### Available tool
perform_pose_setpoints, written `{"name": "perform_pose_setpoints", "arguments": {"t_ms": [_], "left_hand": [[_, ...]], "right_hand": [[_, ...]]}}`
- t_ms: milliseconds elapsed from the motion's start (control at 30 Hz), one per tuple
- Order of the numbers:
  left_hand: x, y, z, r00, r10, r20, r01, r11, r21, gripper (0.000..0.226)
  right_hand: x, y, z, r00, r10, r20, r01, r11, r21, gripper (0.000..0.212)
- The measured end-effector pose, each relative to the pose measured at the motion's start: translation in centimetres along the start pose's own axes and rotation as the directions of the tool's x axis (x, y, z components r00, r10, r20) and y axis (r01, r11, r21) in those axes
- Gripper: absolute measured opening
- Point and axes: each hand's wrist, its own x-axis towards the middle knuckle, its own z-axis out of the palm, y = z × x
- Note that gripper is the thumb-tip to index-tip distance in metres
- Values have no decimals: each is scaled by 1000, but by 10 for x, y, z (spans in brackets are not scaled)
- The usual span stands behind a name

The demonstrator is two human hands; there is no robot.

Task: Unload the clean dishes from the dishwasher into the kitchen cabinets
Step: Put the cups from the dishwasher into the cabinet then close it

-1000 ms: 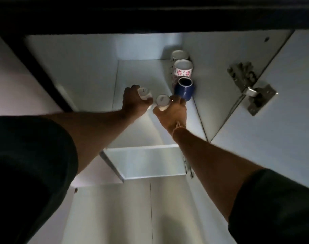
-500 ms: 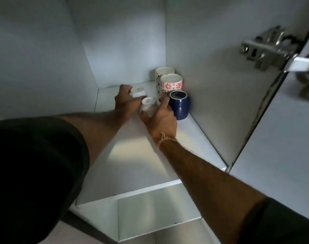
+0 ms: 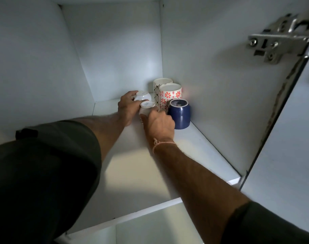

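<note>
Each hand, left and right, grips a small white cup; crowding could knock the blue mug just right.

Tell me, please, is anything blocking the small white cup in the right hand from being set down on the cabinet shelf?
Nothing visible blocks it. The right hand holds the small white cup upside down, low over the shelf. The blue mug stands just to its right, and the left hand holds another white cup just behind.

Two upturned white cups on shelf
</note>
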Motion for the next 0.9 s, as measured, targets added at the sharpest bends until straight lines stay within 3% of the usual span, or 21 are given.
{"name": "perform_pose_setpoints", "arguments": {"t_ms": [200, 433, 633, 900], "left_hand": [[2, 0, 9, 999, 23, 43, -24, 999, 24, 44], [-6, 8, 16, 998, 53, 24, -55, 992, 114, 64], [-11, 14, 19, 1000, 21, 20, -23, 990, 136, 61], [-36, 17, 20, 992, 12, -126, 16, 975, 221, 52]], "right_hand": [[1, -1, -6, 1000, 9, 17, -8, 1000, -15, 24], [4, 0, -4, 1000, 25, 18, -25, 1000, 8, 25], [4, 1, -2, 1000, 24, 12, -24, 1000, 9, 24], [1, 4, -5, 999, 40, 25, -42, 994, 97, 25]]}}
